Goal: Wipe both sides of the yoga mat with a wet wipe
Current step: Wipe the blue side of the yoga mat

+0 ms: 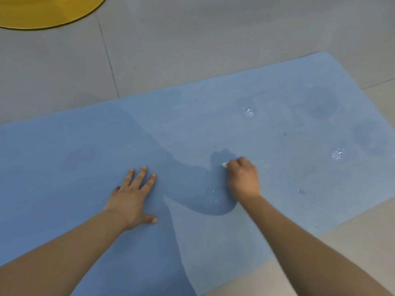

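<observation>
A blue yoga mat [213, 124] lies flat on the tiled floor and fills most of the view. My left hand [132, 195] rests flat on the mat with its fingers spread. My right hand [243, 178] is curled around a white wet wipe [224, 164] and presses it onto the mat near the middle. Only a small white corner of the wipe shows past the fingers. Several whitish foamy spots and darker damp patches mark the mat to the right of my right hand.
Grey floor tiles [192, 39] surround the mat on the far and near right sides. A round yellow rug [42, 11] lies at the top left corner, apart from the mat.
</observation>
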A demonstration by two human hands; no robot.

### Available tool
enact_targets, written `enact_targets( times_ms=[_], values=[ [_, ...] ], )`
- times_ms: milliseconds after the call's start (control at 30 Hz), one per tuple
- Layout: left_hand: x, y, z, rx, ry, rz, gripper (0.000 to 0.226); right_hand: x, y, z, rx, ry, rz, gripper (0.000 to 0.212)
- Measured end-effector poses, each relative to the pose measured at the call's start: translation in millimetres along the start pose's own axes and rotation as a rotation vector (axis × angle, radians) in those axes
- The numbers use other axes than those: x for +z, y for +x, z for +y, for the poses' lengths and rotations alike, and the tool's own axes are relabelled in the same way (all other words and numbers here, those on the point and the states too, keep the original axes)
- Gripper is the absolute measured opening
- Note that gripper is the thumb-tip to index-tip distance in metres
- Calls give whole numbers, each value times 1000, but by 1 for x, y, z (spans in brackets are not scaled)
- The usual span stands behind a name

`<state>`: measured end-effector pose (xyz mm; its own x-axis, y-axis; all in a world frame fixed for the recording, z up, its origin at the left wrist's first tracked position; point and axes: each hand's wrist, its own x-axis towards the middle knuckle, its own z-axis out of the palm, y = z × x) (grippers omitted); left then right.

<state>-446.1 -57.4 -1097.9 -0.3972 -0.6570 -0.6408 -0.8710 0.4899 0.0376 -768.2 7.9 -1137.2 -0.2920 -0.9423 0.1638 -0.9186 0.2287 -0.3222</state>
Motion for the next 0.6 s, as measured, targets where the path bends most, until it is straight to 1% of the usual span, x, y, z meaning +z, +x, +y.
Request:
enact_targets(
  times_ms=[33, 100, 167, 200, 300, 333, 367, 433, 467, 500, 567, 600],
  values=[
    [0, 0, 0, 4, 0, 4, 129, -7, 2, 12, 86, -21, 18, 13],
    [1, 1, -1, 10, -18, 13, 128, -10, 1, 5, 199, 0, 61, 8],
    [4, 0, 1, 25, -51, 32, 123, 1, -13, -29, 194, 72, 55, 9],
    [7, -1, 1, 40, -69, 50, 118, 10, -27, -54, 143, 130, 14, 8],
    [17, -8, 1, 103, -101, 113, 98, 32, -83, -137, -154, 266, -206, 9],
    [21, -10, 1, 118, -98, 124, 92, 32, -95, -154, -240, 284, -268, 9],
    [24, -12, 0, 125, -83, 117, 89, 31, -101, -161, -313, 284, -313, 8],
    [25, -13, -1, 130, -36, 94, 87, 27, -91, -145, -430, 249, -300, 12],
    [24, -13, -2, 130, -13, 88, 88, 22, -81, -129, -415, 227, -279, 15],
    [21, -14, -2, 127, 13, 80, 88, 17, -70, -108, -334, 183, -239, 15],
    [14, -14, 0, 114, 57, 72, 84, 5, -48, -53, -60, 72, -192, 8],
    [9, -14, 2, 106, 75, 73, 80, -2, -40, -27, 26, 12, -174, 6]
  ],
)
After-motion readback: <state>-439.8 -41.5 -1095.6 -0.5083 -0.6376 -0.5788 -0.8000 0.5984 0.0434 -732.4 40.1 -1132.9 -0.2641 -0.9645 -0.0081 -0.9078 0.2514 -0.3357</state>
